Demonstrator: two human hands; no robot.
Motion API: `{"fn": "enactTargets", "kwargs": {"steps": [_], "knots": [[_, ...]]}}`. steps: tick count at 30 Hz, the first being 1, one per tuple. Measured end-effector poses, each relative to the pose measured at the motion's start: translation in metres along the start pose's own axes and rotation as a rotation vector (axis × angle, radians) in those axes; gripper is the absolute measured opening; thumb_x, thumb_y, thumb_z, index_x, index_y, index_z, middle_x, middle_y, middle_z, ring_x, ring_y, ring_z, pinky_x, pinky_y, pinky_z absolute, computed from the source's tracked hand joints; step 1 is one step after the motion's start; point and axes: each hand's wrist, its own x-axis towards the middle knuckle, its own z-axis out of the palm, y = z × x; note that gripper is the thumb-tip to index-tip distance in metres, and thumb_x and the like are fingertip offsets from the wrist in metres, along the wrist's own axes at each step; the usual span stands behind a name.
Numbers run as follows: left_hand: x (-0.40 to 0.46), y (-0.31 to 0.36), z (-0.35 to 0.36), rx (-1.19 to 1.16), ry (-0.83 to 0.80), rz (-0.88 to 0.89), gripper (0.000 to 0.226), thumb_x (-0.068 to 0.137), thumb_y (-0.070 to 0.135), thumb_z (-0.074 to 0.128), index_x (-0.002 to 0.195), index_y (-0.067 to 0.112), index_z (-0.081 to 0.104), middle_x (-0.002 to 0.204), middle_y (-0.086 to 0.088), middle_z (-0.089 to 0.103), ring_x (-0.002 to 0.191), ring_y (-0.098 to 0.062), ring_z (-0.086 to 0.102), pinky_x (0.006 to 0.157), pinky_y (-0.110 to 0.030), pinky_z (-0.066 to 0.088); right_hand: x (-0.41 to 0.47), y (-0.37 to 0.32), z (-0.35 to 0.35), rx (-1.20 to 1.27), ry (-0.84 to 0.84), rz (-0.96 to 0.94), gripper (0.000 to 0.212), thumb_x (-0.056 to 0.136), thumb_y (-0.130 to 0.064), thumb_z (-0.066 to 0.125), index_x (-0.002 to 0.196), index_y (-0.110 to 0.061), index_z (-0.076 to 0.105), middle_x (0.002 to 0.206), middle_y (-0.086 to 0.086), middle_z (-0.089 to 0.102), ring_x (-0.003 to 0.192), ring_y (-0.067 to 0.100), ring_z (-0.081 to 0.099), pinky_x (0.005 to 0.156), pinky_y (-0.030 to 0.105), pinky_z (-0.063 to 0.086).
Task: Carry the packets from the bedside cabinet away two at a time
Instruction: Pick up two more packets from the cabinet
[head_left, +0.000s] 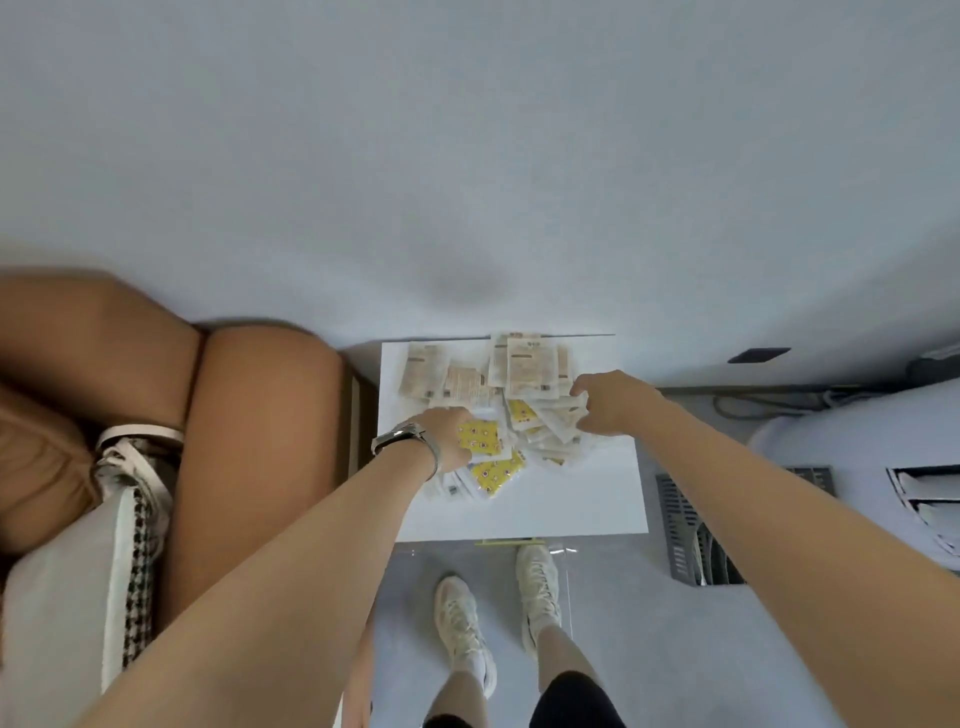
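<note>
A heap of several packets lies on the white bedside cabinet (597, 499): beige printed ones (524, 369) at the back, yellow ones with red dots (480, 436) in front, clear-edged ones to the right. My left hand (449, 436), with a watch on the wrist, reaches into the heap and its curled fingers grip a yellow packet. My right hand (608, 402) pinches a pale packet (563, 405) at the right side of the heap. Both hands are low on the pile.
A tan padded headboard (249, 415) and a pillow (62, 597) stand to the left of the cabinet. My feet in pale trainers (493, 603) stand before it on grey floor. A grey slotted basket (691, 535) and cables lie at the right.
</note>
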Motion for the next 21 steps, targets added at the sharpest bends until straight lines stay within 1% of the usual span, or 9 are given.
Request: {"fn": "enactTargets", "kwargs": {"steps": [2, 5, 7, 10, 12, 15, 18, 19, 21], "knots": [[0.022, -0.003, 0.025, -0.050, -0.008, -0.016, 0.057, 0.094, 0.030, 0.052, 0.148, 0.030, 0.032, 0.142, -0.003, 0.049, 0.107, -0.023, 0.061, 0.087, -0.038, 0.054, 0.032, 0.007, 0.025, 0.032, 0.008, 0.028, 0.049, 0.088, -0.020, 0.056, 0.135, -0.030, 0.046, 0.124, -0.003, 0.058, 0.106, 0.020, 0.059, 0.077, 0.030, 0.049], [0.050, -0.007, 0.059, -0.157, -0.020, -0.040, 0.052, 0.095, 0.030, 0.051, 0.145, 0.028, 0.038, 0.138, -0.001, 0.053, 0.108, -0.022, 0.062, 0.090, -0.041, 0.054, 0.080, 0.012, 0.054, 0.131, 0.077, 0.079, 0.052, 0.089, -0.023, 0.058, 0.138, -0.025, 0.041, 0.120, 0.000, 0.061, 0.105, 0.023, 0.059, 0.076, 0.032, 0.049], [0.068, -0.009, 0.075, -0.260, 0.074, -0.054, 0.045, 0.096, 0.028, 0.052, 0.140, 0.025, 0.046, 0.139, 0.000, 0.053, 0.112, -0.019, 0.060, 0.093, -0.040, 0.052, 0.110, 0.010, 0.069, 0.233, 0.189, 0.123, 0.060, 0.088, -0.037, 0.062, 0.140, -0.019, 0.037, 0.123, 0.003, 0.060, 0.111, 0.026, 0.057, 0.080, 0.036, 0.050], [0.088, -0.009, 0.087, -0.431, 0.248, -0.097, 0.035, 0.096, 0.023, 0.052, 0.130, 0.020, 0.056, 0.133, 0.001, 0.054, 0.114, -0.017, 0.058, 0.094, -0.036, 0.051, 0.145, 0.000, 0.080, 0.378, 0.405, 0.164, 0.088, 0.078, -0.063, 0.066, 0.142, -0.014, 0.032, 0.125, 0.004, 0.058, 0.116, 0.028, 0.054, 0.085, 0.042, 0.050], [0.097, -0.008, 0.090, -0.516, 0.301, -0.124, 0.031, 0.095, 0.021, 0.052, 0.126, 0.020, 0.058, 0.129, 0.001, 0.056, 0.109, -0.015, 0.060, 0.091, -0.034, 0.052, 0.167, -0.010, 0.084, 0.373, 0.468, 0.161, 0.096, 0.075, -0.069, 0.064, 0.144, -0.012, 0.030, 0.133, 0.006, 0.053, 0.122, 0.028, 0.048, 0.093, 0.044, 0.046], [0.104, -0.009, 0.094, -0.574, 0.322, -0.133, 0.031, 0.094, 0.020, 0.053, 0.125, 0.022, 0.057, 0.126, 0.002, 0.055, 0.103, -0.015, 0.061, 0.089, -0.032, 0.052, 0.191, -0.023, 0.089, 0.332, 0.448, 0.202, 0.099, 0.076, -0.068, 0.064, 0.143, -0.006, 0.028, 0.140, 0.010, 0.044, 0.128, 0.029, 0.041, 0.098, 0.043, 0.041], [0.105, -0.009, 0.096, -0.583, 0.312, -0.104, 0.033, 0.094, 0.018, 0.052, 0.127, 0.020, 0.056, 0.127, 0.001, 0.054, 0.103, -0.016, 0.061, 0.089, -0.030, 0.050, 0.201, -0.028, 0.096, 0.320, 0.437, 0.199, 0.097, 0.077, -0.060, 0.069, 0.144, -0.003, 0.025, 0.139, 0.014, 0.043, 0.127, 0.030, 0.042, 0.099, 0.041, 0.042], [0.106, -0.008, 0.097, -0.600, 0.313, -0.100, 0.033, 0.094, 0.017, 0.052, 0.127, 0.019, 0.056, 0.127, 0.000, 0.054, 0.103, -0.015, 0.060, 0.088, -0.028, 0.050, 0.202, -0.028, 0.097, 0.329, 0.431, 0.203, 0.099, 0.078, -0.059, 0.070, 0.145, -0.003, 0.024, 0.140, 0.015, 0.042, 0.128, 0.031, 0.042, 0.100, 0.041, 0.042], [0.107, -0.004, 0.098, -0.658, 0.320, -0.110, 0.032, 0.094, 0.014, 0.052, 0.126, 0.018, 0.057, 0.125, 0.000, 0.055, 0.099, -0.014, 0.058, 0.081, -0.022, 0.049, 0.205, -0.027, 0.097, 0.369, 0.397, 0.237, 0.102, 0.076, -0.059, 0.071, 0.146, -0.002, 0.023, 0.141, 0.014, 0.044, 0.129, 0.031, 0.042, 0.100, 0.041, 0.043]]}}
